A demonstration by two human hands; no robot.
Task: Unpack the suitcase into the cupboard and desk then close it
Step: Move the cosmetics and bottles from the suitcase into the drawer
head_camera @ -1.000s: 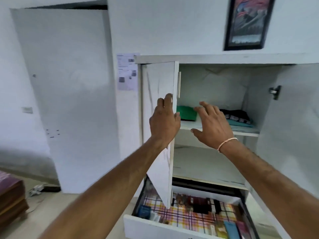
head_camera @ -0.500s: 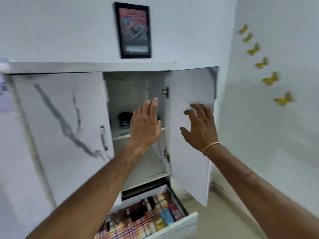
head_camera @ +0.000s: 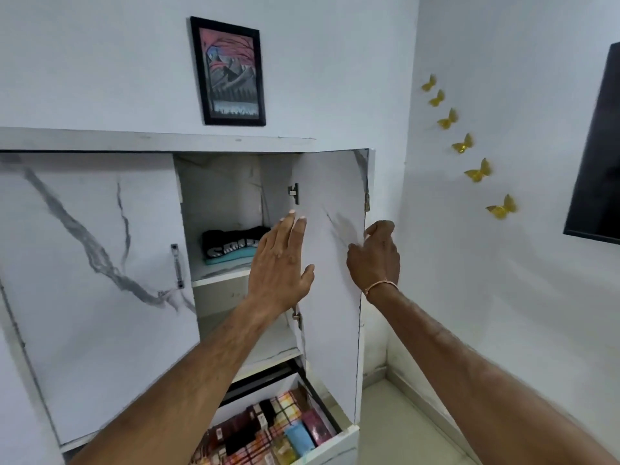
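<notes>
Now: left hand (head_camera: 280,263) flat, fingers straight, holding nothing, up before the cupboard (head_camera: 235,144) opening; right hand (head_camera: 375,255) curled round the outer edge of the right door (head_camera: 332,280). Two doors: left door (head_camera: 97,263) nearly closed, right one ajar. Two folded garments (head_camera: 231,248) on the upper shelf, the black one printed with white letters, partly hidden. One drawer (head_camera: 332,443) pulled out below, packed with small boxes. One framed picture (head_camera: 229,70); six gold butterflies (head_camera: 478,171) on the wall.

right grip's fingertips (head_camera: 369,229) hidden behind door edge; drawer (head_camera: 330,446) cut off below; shirt lettering (head_camera: 231,250) partly covered
</notes>
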